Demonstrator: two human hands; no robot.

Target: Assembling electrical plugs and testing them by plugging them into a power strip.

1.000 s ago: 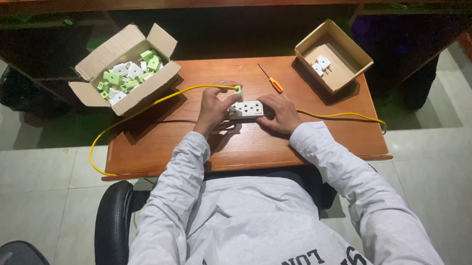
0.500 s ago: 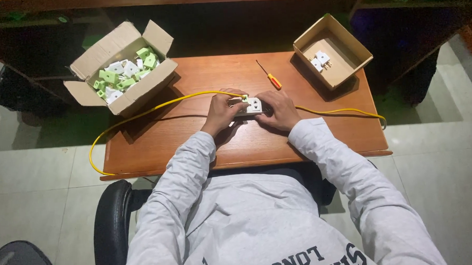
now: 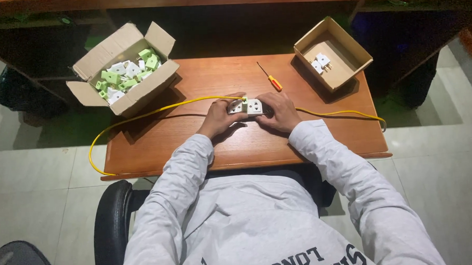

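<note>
A white socket strip (image 3: 249, 106) is held near the middle of a wooden table (image 3: 158, 143), its long axis running from 9 to 3 o'clock, with the socket face turned upward toward the camera. The left hand (image 3: 221, 117) is closed around its 9 o'clock end, and the right hand (image 3: 280, 111) is closed around its 3 o'clock end, the fingers of both curled over the strip's edges. A small green piece can be seen at the strip's upper edge, where a yellow cable (image 3: 141, 116) meets it; the cable is laid out toward 9 o'clock, looped off the table edge, and is continued on the other side toward 3 o'clock. A screwdriver (image 3: 270, 77) with an orange handle is lying at 12 o'clock from the hands, tip pointed toward 11 o'clock. An open cardboard box (image 3: 121, 97) of green and white plugs is set at 10 o'clock, and a smaller box (image 3: 348, 55) holding a few white plugs at 2 o'clock. The table is reddish-brown with visible grain, and pale floor tiles (image 3: 39, 197) are seen around it. A black chair (image 3: 109, 220) is occupied, and dark space is seen beyond the table at 12 o'clock.
</note>
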